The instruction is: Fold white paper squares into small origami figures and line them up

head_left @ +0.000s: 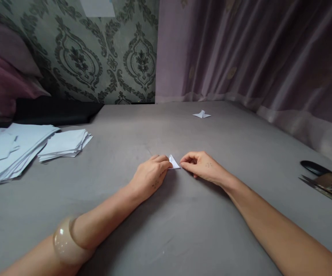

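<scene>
A small white folded paper with a pointed shape lies on the grey surface, between my two hands. My left hand is closed on its left side, and the fingers cover part of it. Close by the paper's right tip is my right hand, thumb and fingers pinched together. Whether these fingertips grip the tip or only rest beside it I cannot tell.
A finished-looking folded paper figure stands farther back. To the left lie a stack of large white sheets and a pile of smaller sheets, near a black cloth-like item. Scissors lie at right, below the curtain.
</scene>
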### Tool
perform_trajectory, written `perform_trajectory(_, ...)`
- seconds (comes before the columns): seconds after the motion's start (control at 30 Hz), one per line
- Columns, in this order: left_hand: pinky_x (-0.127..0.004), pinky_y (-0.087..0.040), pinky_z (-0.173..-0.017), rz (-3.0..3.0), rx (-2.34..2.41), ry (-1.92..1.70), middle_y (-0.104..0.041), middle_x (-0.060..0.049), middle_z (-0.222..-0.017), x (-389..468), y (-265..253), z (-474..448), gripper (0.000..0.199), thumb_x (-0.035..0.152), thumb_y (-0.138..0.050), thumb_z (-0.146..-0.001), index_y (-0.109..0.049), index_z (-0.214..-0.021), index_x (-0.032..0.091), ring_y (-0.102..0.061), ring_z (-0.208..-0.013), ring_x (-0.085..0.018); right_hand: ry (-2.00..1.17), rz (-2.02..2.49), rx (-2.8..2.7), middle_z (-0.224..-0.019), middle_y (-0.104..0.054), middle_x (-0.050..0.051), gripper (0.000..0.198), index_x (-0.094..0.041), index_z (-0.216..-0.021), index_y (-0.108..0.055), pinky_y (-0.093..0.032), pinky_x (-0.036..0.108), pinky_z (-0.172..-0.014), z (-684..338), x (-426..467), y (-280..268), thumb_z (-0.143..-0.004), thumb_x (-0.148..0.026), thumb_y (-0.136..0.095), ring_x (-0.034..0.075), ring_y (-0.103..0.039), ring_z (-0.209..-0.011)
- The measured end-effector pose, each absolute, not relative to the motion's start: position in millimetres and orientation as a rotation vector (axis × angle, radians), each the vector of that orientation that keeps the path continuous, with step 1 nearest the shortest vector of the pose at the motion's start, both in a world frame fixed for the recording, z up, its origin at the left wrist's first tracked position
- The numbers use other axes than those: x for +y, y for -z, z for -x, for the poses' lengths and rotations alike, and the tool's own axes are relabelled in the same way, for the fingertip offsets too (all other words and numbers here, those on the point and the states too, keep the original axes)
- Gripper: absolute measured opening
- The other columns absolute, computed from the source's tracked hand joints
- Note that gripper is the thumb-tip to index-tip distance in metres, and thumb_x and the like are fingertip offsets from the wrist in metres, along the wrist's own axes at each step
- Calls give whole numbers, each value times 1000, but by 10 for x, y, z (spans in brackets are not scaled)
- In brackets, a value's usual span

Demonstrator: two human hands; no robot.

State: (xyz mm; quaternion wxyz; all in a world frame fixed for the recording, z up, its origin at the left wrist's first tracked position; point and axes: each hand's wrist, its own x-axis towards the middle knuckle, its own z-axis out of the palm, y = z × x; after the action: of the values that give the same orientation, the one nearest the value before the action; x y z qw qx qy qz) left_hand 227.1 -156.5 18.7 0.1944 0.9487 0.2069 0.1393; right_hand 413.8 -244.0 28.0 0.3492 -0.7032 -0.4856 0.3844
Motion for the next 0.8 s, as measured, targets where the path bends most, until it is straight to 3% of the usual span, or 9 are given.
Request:
perform_trajectory(0.1,-27,-46,-72,-2736,575,-338,-63,-6,-97,-1597,-230,-2256,33,18,-34,-95,-66,-101,22,-55,-92,-19,-929,1788,-1345,-71,-61,2,21,-17,-94,-69,-44,20,-51,-4146,-2473,-265,-82,-21,-52,10,-53,-57)
perform_trajectory(0.23,-28,-47,-70,-2815,533,-271,-62,-7,-93,-1633,-279,-2240,34,13,-34,-93,-65,-106,20,-55,-88,-20,-601,1730,-1730,-88,-62,1,33,-25,-100,-71,-45,22,-67,-4067,-2562,-307,-83,-12,-47,10,-56,-71)
perform_trajectory(0.37,-27,-47,-68,-2831,522,-285,-61,-8,-94,-1671,-295,-2214,31,12,-37,-89,-66,-101,17,-55,-86,-20,-401,1768,-2031,-96,-59,4,44,-29,-118,-64,-45,27,-75,-3977,-2664,-380,-87,-8,-40,13,-56,-79)
perform_trajectory(0.6,-28,-48,-66,-2788,594,-384,-63,-8,-94,-1702,-289,-2174,29,17,-39,-89,-68,-86,18,-57,-84,-19,-337,1849,-2124,-101,-58,5,44,-29,-120,-61,-46,28,-74,-3993,-2696,-371,-89,-9,-39,16,-56,-81)
perform_trajectory(0.8,-27,-47,-64,-2774,620,-366,-65,-7,-92,-1705,-316,-2167,29,17,-40,-87,-69,-82,19,-58,-82,-19,-339,1873,-2092,-100,-60,4,40,-26,-109,-68,-44,27,-68,-4052,-2704,-401,-87,-9,-40,12,-56,-68)
